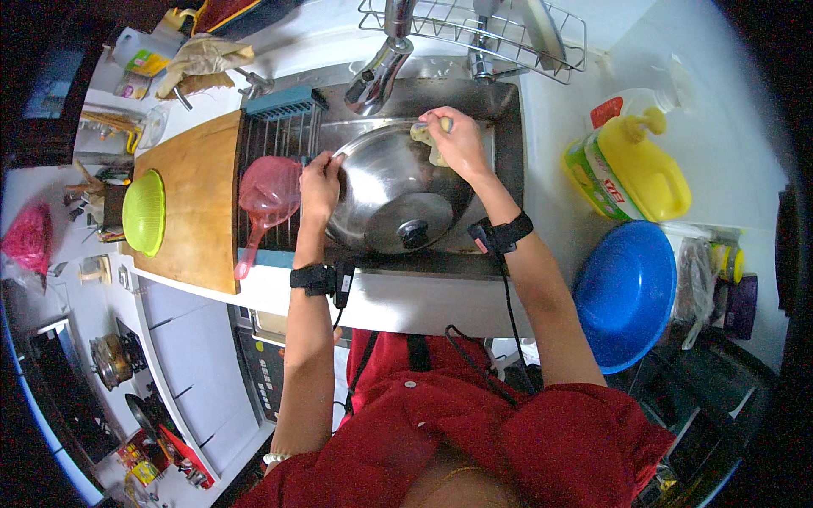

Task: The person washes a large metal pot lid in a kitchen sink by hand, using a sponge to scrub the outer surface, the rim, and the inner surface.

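Note:
In the sink, a large round stainless steel basin [365,165] stands tilted, with a glass pot lid with a black knob [406,222] at its near side. My left hand [319,187] grips the basin's left rim, thumb and fingers pinched over it. At the basin's far right edge, my right hand [454,143] is closed on a pale yellowish cloth or sponge [438,154], which is partly hidden by the fingers. The chrome faucet head [375,79] hangs above the basin's far side, between my hands.
A pink plastic ladle [270,190] lies on the drying rack [279,105], left of the basin. Farther left, a green plastic colander [144,213] sits on a wooden board [197,203]. On the right stand a yellow detergent jug [648,171] and a blue plastic basin [629,295]. Behind hangs a wire rack [438,28].

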`<action>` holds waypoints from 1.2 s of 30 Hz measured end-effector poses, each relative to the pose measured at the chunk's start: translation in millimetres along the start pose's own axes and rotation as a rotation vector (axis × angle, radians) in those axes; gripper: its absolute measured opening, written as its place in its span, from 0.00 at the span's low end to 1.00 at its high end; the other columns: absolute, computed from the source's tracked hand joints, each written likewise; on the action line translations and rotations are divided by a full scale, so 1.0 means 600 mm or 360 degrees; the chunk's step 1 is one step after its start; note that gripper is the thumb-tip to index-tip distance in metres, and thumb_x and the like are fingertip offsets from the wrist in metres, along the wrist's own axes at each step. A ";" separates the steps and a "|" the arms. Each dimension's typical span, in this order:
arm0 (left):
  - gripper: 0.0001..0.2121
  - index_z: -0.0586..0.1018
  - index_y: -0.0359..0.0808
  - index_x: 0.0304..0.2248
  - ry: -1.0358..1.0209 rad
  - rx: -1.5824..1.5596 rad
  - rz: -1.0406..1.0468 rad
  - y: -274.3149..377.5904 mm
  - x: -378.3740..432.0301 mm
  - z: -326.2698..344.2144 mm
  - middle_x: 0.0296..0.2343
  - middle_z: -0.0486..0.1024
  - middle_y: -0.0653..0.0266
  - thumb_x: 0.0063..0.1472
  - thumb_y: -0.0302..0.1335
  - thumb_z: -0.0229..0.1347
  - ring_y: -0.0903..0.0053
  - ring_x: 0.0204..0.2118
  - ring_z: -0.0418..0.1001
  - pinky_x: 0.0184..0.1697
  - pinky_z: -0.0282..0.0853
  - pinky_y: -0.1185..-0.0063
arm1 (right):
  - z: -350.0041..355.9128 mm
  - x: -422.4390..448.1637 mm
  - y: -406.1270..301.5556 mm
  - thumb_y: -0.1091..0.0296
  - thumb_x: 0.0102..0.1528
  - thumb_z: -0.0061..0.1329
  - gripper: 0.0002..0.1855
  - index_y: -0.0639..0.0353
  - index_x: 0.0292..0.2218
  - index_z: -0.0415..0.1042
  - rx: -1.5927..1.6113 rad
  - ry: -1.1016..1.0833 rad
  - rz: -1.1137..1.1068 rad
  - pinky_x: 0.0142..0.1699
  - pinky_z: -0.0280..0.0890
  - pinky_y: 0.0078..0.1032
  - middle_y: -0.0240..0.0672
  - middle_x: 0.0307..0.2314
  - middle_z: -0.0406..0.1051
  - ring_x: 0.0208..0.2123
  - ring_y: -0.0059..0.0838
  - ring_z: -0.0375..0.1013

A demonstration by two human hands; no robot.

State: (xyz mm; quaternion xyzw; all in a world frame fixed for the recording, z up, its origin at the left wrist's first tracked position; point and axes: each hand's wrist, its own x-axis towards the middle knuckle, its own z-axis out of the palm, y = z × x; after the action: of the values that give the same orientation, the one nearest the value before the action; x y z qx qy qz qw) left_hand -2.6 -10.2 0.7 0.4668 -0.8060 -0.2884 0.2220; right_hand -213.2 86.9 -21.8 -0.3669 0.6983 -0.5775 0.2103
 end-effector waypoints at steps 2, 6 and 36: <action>0.09 0.73 0.34 0.29 0.0001 0.0039 -0.0010 -0.004 -0.002 0.000 0.22 0.70 0.49 0.54 0.32 0.48 0.56 0.25 0.68 0.28 0.62 0.74 | -0.004 -0.004 -0.015 0.65 0.42 0.48 0.11 0.61 0.28 0.69 -0.0131 -0.0017 0.0054 0.34 0.63 0.28 0.42 0.23 0.70 0.26 0.38 0.70; 0.09 0.73 0.34 0.30 0.0005 0.0027 -0.0001 -0.004 -0.003 0.001 0.23 0.70 0.48 0.54 0.31 0.48 0.55 0.27 0.68 0.29 0.62 0.73 | -0.011 -0.006 -0.007 0.68 0.42 0.48 0.09 0.62 0.26 0.67 -0.0353 0.0022 -0.0032 0.34 0.63 0.24 0.40 0.22 0.70 0.27 0.36 0.70; 0.08 0.73 0.34 0.34 0.0103 -0.0133 0.0052 -0.019 -0.005 0.009 0.25 0.71 0.50 0.55 0.27 0.46 0.65 0.28 0.71 0.32 0.63 0.78 | 0.005 -0.055 -0.005 0.66 0.38 0.53 0.23 0.66 0.36 0.61 -0.0372 0.0197 -0.0050 0.45 0.55 0.32 0.48 0.33 0.61 0.38 0.44 0.60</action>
State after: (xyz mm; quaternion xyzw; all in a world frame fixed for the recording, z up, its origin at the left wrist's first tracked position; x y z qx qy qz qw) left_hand 2.5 -11.0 -11.2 0.4529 -0.7931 -0.3029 0.2721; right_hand -188.9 109.8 -24.2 -0.3635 0.7667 -0.5168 0.1136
